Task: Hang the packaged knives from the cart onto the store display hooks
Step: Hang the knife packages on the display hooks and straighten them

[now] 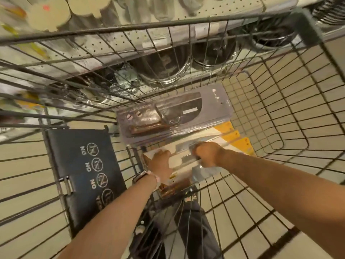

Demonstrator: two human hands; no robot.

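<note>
I look down into a wire cart [291,116]. On its floor lie two piles of packaged knives. The far pile [168,113] has grey cards with a dark cleaver on top. The near pile [231,135] has white cards with yellow-orange tops. My left hand [160,163], with a watch on the wrist, lies on the near pile's left end. My right hand [207,154] is closed around a white-carded knife pack at the pile's middle. The display hooks are not in sight.
A black child-seat flap [84,171] with "NO" symbols hangs at the cart's left. Beyond the cart's far wall, store shelves [186,49] hold metal pots and pans. Tan floor tiles show through the wires. My legs are below the cart's near wall.
</note>
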